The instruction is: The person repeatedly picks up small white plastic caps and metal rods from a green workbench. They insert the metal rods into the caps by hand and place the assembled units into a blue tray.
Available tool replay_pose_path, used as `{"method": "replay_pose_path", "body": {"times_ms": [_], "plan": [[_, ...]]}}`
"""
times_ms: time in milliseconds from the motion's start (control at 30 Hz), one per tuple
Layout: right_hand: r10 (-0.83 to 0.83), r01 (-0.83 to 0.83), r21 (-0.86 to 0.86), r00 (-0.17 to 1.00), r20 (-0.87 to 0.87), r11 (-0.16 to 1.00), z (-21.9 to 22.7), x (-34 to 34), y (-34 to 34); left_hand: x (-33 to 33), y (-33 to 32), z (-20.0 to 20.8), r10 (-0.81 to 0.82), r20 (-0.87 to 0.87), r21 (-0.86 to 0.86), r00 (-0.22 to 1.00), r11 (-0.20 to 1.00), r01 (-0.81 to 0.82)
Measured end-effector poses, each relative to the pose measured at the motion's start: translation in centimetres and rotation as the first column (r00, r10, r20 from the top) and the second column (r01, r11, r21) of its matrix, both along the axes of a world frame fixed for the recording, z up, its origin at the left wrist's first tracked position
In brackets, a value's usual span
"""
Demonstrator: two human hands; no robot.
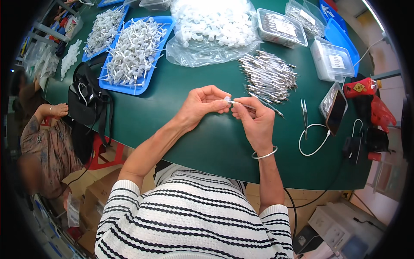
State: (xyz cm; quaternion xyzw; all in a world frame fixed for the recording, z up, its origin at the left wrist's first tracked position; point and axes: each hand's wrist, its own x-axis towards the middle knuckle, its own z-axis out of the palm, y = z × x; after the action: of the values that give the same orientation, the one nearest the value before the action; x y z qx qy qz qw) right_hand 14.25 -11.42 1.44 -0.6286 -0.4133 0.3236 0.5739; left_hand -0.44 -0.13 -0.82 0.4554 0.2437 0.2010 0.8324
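Over the near part of the green table (207, 146), my two hands meet. My left hand (199, 105) pinches a small white plastic cap (227, 99) between thumb and fingers. In my right hand (258, 123), a thin metal rod (233, 102) is pinched, its tip at the cap; whether it sits inside the cap cannot be made out. Just beyond my right hand lies a heap of similar thin metal rods (269, 75) with pale sections. A clear plastic bag (185, 58) full of white caps (215, 26) spreads out ahead of my hands.
Blue trays (137, 91) of white-headed rods stand far left, near a black bag (82, 105). Right are lidded plastic boxes (282, 29), tweezers (305, 118), a phone (336, 114) and a white cable (300, 144). Another person (49, 138) sits at the left.
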Motion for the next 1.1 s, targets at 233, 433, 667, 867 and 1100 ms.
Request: {"method": "replay_pose_path", "body": {"times_ms": [233,433,667,867,1100], "plan": [[-0.003,0.001,0.028,0.997,0.079,1.0,0.0,-0.3,0.0,-0.1,-0.1,-0.3,0.014,0.014,0.083,1.0,0.996,-0.015],[0.112,-0.108,-0.072,0.993,0.048,0.992,-0.3,1.3,-0.2,0.3,-1.0,0.8,0.081,-0.012,0.316,0.997,0.946,-0.074],[0.147,-0.144,-0.03,0.978,0.15,0.989,-0.5,1.3,-0.3,0.5,-1.6,1.6,0.121,0.043,0.305,0.992,0.944,-0.128],[0.148,-0.141,0.064,0.982,-0.122,0.988,-1.5,0.2,-0.2,0.6,-2.4,1.6,0.174,0.078,0.533,0.982,0.825,-0.188],[0.147,-0.145,0.112,0.989,-0.008,0.983,-2.1,-0.1,-0.4,0.3,-2.3,1.0,0.154,0.153,0.541,0.976,0.814,-0.213]]}}
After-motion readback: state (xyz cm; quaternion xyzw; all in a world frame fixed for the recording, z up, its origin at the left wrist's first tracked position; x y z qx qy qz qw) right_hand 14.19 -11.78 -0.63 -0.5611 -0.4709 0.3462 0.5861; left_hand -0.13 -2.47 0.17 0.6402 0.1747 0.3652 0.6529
